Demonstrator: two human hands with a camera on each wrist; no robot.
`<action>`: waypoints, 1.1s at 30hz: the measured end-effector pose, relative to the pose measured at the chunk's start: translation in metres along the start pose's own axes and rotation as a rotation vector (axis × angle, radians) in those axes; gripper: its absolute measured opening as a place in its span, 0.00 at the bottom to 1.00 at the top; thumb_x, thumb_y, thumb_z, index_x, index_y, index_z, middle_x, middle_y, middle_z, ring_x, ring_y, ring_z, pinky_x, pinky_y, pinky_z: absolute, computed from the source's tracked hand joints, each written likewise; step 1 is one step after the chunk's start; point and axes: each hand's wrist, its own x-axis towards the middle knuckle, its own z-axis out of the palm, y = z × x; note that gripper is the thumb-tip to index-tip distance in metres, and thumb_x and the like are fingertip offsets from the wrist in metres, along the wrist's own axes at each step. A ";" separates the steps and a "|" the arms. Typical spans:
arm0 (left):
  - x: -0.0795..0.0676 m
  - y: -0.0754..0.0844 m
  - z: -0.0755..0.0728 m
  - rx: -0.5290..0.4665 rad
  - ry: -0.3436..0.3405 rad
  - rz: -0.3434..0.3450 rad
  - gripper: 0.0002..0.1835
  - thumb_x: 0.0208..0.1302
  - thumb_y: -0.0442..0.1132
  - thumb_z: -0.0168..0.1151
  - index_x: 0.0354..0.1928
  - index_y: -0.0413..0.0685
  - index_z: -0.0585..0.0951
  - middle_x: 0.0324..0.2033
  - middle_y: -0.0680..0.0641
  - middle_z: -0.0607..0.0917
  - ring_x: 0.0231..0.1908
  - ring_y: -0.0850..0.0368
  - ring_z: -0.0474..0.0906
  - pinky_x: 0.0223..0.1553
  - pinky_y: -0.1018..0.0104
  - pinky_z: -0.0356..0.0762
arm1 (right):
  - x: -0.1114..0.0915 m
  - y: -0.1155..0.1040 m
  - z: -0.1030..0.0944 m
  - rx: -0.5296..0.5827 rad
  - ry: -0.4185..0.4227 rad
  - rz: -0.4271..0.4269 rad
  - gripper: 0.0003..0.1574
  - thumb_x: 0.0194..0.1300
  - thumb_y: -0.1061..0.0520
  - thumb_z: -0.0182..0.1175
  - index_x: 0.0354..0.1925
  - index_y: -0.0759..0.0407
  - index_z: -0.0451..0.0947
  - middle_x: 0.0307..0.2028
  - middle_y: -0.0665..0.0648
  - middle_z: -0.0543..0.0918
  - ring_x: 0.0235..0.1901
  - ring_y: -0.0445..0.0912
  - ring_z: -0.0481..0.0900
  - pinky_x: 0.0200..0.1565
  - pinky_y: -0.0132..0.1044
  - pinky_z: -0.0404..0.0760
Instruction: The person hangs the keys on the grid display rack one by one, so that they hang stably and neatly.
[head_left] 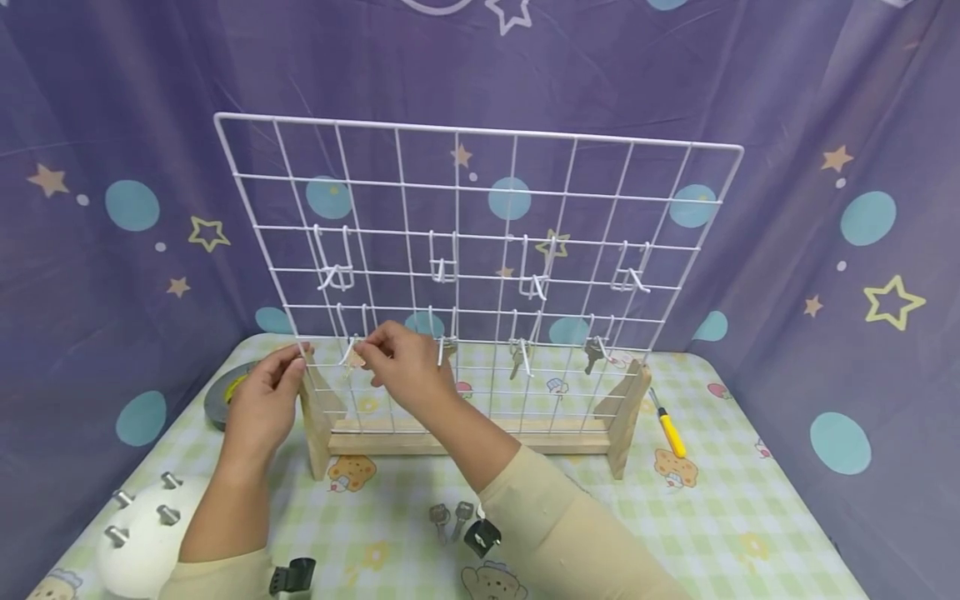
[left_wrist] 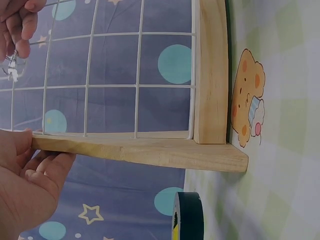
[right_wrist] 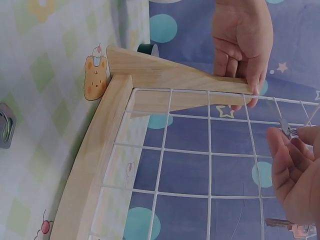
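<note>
A white wire grid rack (head_left: 486,187) stands in a wooden base (head_left: 468,442). My left hand (head_left: 262,404) grips the upper end of its left wooden support (left_wrist: 150,154), thumb on one side and fingers on the other. At the lower-left hook (head_left: 349,352), my right hand (head_left: 408,362) pinches a small silver key (right_wrist: 285,126) between thumb and fingertips. The key is right by the hook; whether it hangs on it I cannot tell. Along the same row hang more keys, one (head_left: 518,358) on the third hook and another (head_left: 593,356) on the rightmost.
Two loose keys (head_left: 439,517) lie on the checked tablecloth before the rack. A white rounded object (head_left: 135,571) with several metal cylinders is at lower left. Behind my left hand is a tape roll (head_left: 219,404); a yellow-handled screwdriver (head_left: 671,433) lies to the right.
</note>
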 end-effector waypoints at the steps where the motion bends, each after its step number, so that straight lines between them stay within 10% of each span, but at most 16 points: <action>1: 0.000 0.000 0.000 -0.001 0.001 -0.001 0.27 0.75 0.58 0.44 0.69 0.57 0.72 0.64 0.50 0.77 0.61 0.54 0.72 0.58 0.63 0.74 | 0.000 0.000 0.000 -0.007 0.002 0.004 0.12 0.70 0.38 0.57 0.36 0.41 0.77 0.26 0.37 0.84 0.23 0.35 0.83 0.22 0.30 0.76; 20: 0.001 -0.001 0.001 -0.012 0.002 -0.006 0.26 0.75 0.57 0.45 0.68 0.57 0.72 0.63 0.49 0.78 0.56 0.67 0.72 0.52 0.77 0.72 | -0.050 0.048 -0.025 -0.236 -0.305 -0.214 0.13 0.74 0.40 0.52 0.40 0.43 0.77 0.24 0.36 0.77 0.20 0.33 0.70 0.28 0.27 0.71; 27: 0.000 0.000 0.001 -0.025 0.011 -0.012 0.25 0.75 0.56 0.46 0.68 0.56 0.73 0.62 0.47 0.78 0.50 0.76 0.71 0.47 0.84 0.69 | -0.073 0.072 -0.042 -0.324 -0.524 -0.168 0.11 0.70 0.40 0.57 0.42 0.41 0.79 0.34 0.36 0.82 0.29 0.30 0.75 0.34 0.27 0.76; 33: 0.001 0.001 0.002 -0.039 0.015 -0.007 0.25 0.76 0.55 0.46 0.68 0.54 0.73 0.62 0.45 0.78 0.49 0.77 0.71 0.44 0.87 0.69 | -0.094 0.093 -0.059 -0.474 -0.550 -0.060 0.15 0.65 0.43 0.64 0.47 0.46 0.80 0.37 0.38 0.83 0.35 0.32 0.77 0.41 0.31 0.79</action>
